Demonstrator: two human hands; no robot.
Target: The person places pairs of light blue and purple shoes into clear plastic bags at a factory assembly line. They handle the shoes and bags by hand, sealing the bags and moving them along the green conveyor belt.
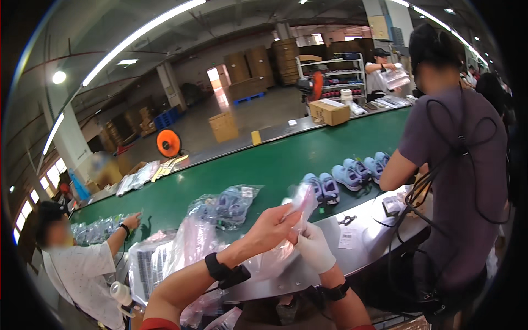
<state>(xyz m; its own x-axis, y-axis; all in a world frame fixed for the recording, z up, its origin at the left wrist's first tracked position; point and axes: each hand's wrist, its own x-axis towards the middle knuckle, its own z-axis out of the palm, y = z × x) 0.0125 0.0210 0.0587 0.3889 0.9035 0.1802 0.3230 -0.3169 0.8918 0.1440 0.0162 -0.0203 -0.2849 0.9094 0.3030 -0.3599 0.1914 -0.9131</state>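
Up in front of me, my left hand [270, 228], bare with a black band at the wrist, grips a clear plastic bag [304, 202] with a pinkish edge. Just below and to the right, my right hand [316, 250], in a white glove, closes on the lower part of the same bag. Under my left forearm lies a heap of clear plastic bags [192, 242] on the metal ledge. Beyond them, a bagged pair of shoes [234, 201] rests on the green belt. Unbagged blue-purple sneakers [347, 176] stand in a row to the right.
The green conveyor belt [275, 157] crosses ahead. A printed paper tag [346, 237] lies on the metal ledge [324, 225]. Co-workers stand close at right [462, 165] and left [82, 269]. Across the belt are a cardboard box [329, 111] and an orange fan [169, 143].
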